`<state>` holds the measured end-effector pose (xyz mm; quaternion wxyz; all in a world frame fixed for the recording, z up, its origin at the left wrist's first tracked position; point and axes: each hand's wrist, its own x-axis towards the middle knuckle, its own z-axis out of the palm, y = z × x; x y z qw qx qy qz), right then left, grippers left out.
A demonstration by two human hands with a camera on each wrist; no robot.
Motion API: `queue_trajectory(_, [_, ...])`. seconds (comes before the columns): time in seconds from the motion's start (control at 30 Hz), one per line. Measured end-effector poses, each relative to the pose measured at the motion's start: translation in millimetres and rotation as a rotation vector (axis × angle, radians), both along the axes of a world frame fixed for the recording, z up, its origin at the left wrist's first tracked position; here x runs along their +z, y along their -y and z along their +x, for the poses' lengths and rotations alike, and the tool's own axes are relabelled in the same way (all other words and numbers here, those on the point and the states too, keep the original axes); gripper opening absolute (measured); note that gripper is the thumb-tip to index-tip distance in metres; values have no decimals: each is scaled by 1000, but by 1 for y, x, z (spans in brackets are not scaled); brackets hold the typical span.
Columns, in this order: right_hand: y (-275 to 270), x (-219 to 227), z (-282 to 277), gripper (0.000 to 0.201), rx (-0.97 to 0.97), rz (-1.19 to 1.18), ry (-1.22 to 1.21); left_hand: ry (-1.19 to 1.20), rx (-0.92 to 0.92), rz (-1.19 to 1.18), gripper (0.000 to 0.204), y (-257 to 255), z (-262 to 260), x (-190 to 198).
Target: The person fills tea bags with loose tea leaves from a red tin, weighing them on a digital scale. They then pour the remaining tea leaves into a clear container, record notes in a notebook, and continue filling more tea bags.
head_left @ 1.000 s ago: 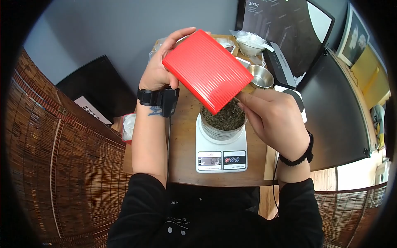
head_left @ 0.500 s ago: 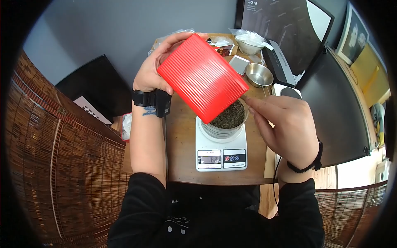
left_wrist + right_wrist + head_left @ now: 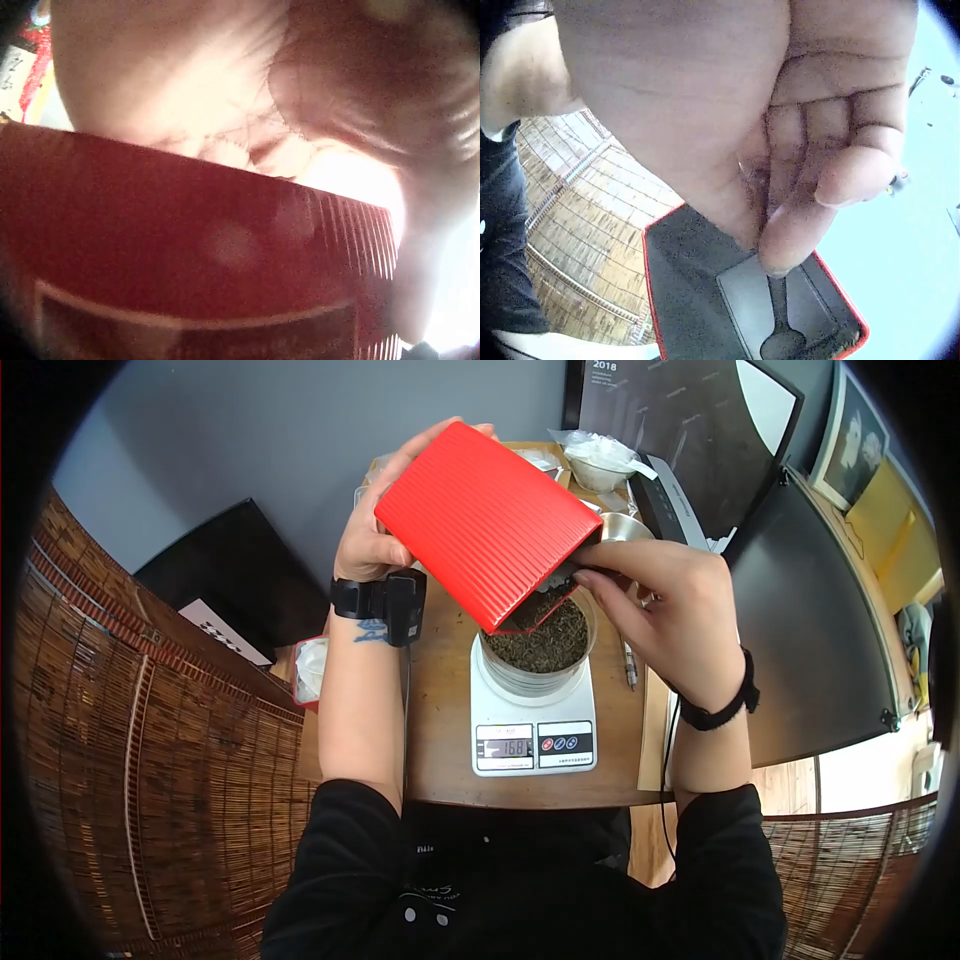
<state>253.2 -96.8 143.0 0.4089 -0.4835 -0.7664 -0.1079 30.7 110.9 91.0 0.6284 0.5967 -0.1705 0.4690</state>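
Note:
My left hand grips a red ribbed box, thumb on the near side and fingers round the far side. The box tilts with its open mouth down to the right, over a clear round tub of dark dried leaves. That tub stands on a white kitchen scale. At the box mouth, my right hand pinches the handle of a small dark spoon; its bowl is inside the box in the right wrist view. The left wrist view shows the box against my palm.
A metal bowl sits behind my right hand, and a pen-like tool lies right of the scale. At the back is a bowl with a plastic bag. A red-rimmed bin stands left of the table.
The box dipped toward the tub, then rose again, and its dark open mouth has turned into view. My right hand moved down and right, then back up-left to the mouth.

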Motion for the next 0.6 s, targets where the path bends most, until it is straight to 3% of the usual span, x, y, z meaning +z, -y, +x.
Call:
queue_trajectory(0.1, [-6,-1,2,18,11,89,111,-30,39,-43,134,6,1,4])
queue_trajectory(0.17, [-4,1,0,23,-88,181,205,-32,52,-49,134,4,0,4])
queue_trajectory(0.3, [-5,1,-6,29,-132,244,165,-80,83,5,144,0,-6,3])
queue_trajectory(0.6, [-21,-17,0,27,-3,326,235,-53,4,-5,134,-5,-2,-6])
